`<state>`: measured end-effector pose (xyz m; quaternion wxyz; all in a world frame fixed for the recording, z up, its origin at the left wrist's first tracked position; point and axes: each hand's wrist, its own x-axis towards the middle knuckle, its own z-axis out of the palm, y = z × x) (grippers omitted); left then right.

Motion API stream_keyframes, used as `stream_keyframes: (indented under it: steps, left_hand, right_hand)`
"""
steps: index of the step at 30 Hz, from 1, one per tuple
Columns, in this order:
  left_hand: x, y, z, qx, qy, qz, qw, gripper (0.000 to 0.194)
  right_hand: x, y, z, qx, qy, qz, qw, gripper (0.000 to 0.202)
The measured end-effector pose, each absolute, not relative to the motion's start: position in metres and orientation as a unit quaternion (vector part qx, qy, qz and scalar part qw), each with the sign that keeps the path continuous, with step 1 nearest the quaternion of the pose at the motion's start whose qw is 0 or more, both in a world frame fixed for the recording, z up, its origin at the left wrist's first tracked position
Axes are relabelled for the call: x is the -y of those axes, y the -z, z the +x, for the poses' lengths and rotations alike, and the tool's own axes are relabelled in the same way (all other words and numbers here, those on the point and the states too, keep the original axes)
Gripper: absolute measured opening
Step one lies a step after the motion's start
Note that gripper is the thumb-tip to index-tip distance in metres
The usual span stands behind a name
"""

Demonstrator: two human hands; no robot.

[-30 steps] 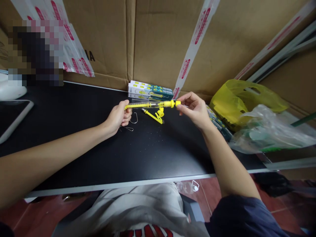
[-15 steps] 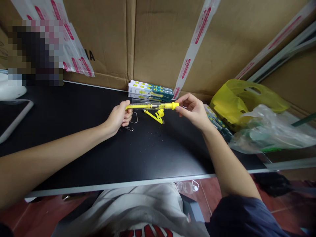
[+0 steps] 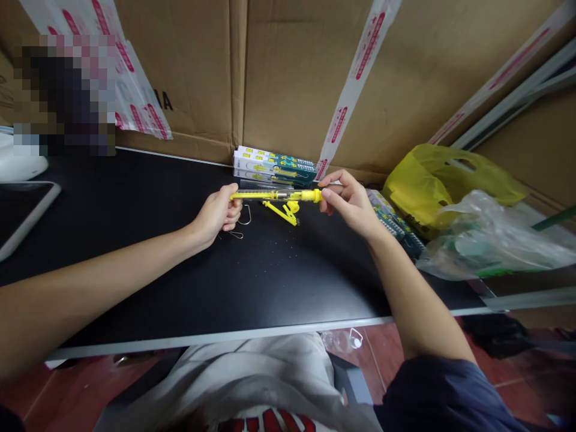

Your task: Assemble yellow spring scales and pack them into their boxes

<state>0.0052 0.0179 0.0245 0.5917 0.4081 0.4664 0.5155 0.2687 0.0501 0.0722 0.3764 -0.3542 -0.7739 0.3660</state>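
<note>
A tubular spring scale [image 3: 258, 195], clear with yellow inner parts and a yellow end cap, lies level between my hands above the black table. My left hand [image 3: 219, 210] is closed around its left end. At the other end, the thumb and fingers of my right hand [image 3: 346, 198] pinch the yellow cap. Beneath and behind the tube are a loose yellow rod [image 3: 281, 213] and a small yellow cap [image 3: 293, 207] on the table. Close to my left hand lie a bent metal hook [image 3: 246, 216] and a wire loop [image 3: 236, 235].
Printed boxes [image 3: 274, 167] are stacked against the cardboard [image 3: 288, 78] at the back. To the right are more boxes [image 3: 398, 225], a yellow plastic bag [image 3: 414, 186] and a clear bag [image 3: 490, 240]. A white-edged tablet-like device [image 3: 27, 210] lies far left.
The fingers of my right hand have shifted slightly on the yellow cap, covering more of its end. My left hand stays almost still.
</note>
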Motion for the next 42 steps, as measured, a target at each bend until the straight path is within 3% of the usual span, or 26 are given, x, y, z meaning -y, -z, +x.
stream_keyframes:
  steps: [17,30,37,42]
  left_hand:
    - [-0.0182,-0.0229,0.0041,-0.460,-0.519,0.410,0.592,0.035]
    - [-0.0177,-0.0236,0.0048,-0.457,-0.515,0.418,0.593,0.035]
    - [-0.0188,-0.0213,0.0036,-0.454,-0.526,0.415,0.587,0.034]
    - [-0.0184,-0.0212,0.0041,-0.456,-0.522,0.416,0.588,0.035]
  right_hand:
    - [-0.0519,-0.0719,0.2719,0.795,-0.350,-0.369,0.330,0.028]
    - [-0.0530,-0.0679,0.2701,0.812,-0.305,-0.395,0.303,0.054]
    - [-0.0526,-0.0680,0.2724,0.796,-0.353,-0.373,0.320,0.027]
    - [-0.0522,-0.0667,0.2709,0.803,-0.353,-0.358,0.321,0.026]
